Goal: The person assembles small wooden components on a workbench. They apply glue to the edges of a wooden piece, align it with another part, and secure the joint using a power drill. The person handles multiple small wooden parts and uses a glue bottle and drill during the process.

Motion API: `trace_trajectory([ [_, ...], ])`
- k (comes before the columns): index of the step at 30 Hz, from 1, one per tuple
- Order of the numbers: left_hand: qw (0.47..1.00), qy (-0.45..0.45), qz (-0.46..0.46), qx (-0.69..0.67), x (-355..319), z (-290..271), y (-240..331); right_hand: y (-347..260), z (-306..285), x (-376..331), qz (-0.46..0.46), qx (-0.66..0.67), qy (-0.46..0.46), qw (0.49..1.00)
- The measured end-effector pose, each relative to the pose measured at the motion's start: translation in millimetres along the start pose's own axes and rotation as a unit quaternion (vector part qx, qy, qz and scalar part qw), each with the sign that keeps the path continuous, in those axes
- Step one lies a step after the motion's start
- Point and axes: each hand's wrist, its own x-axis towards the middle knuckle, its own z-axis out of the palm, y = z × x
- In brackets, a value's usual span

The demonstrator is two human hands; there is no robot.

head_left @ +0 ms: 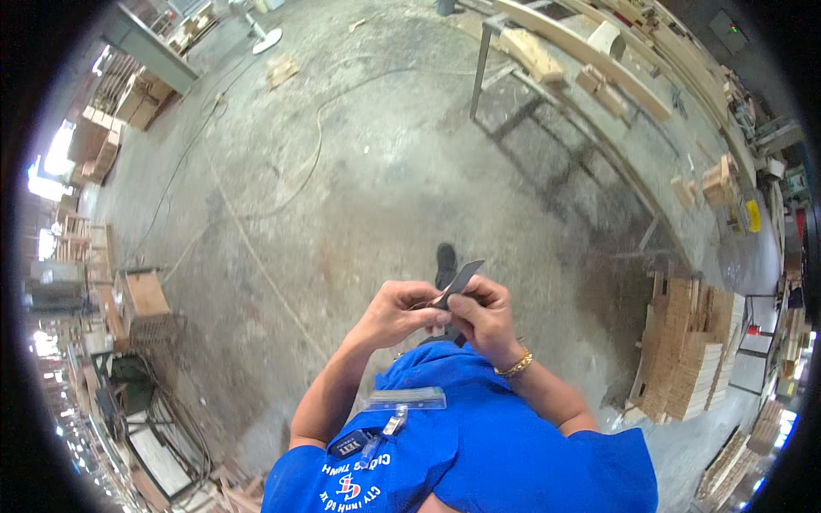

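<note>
In front of my waist, both hands meet at a thin dark grey strip [464, 277], whose pointed end sticks up and away between them. It bends like a folded sheet; its exact kind is hard to make out. My left hand [400, 313] pinches the lower left part between thumb and fingers, where a lighter brownish edge shows. Curled around the right side, my right hand [486, 318] presses its thumb on the strip. A gold bracelet [515, 364] circles the right wrist. The lower end of the strip is hidden by the fingers.
A dark shoe [445, 263] is on the concrete floor beyond my hands. A hose [320, 137] winds across the floor. At the right stand a metal-legged table [475, 81] with wooden pieces and a stack of boards [684, 350]. A wooden box [145, 293] stands left.
</note>
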Motion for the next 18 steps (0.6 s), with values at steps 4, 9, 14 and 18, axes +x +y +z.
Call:
trace_trajectory([
  [4,0.998,0.047,-0.03,0.043,114,-82,74,-63,13,168,-0.109,-0.157,-0.054,0.98],
  [9,0.989,0.144,0.023,0.0,204,-165,131,-115,34,338,0.019,-0.175,-0.131,0.976],
  [14,0.922,0.279,0.199,-0.182,299,-252,183,-150,82,504,0.032,-0.146,-0.066,0.987],
  [18,0.893,0.319,0.253,-0.191,390,-323,248,-225,48,662,-0.079,-0.182,0.177,0.964],
])
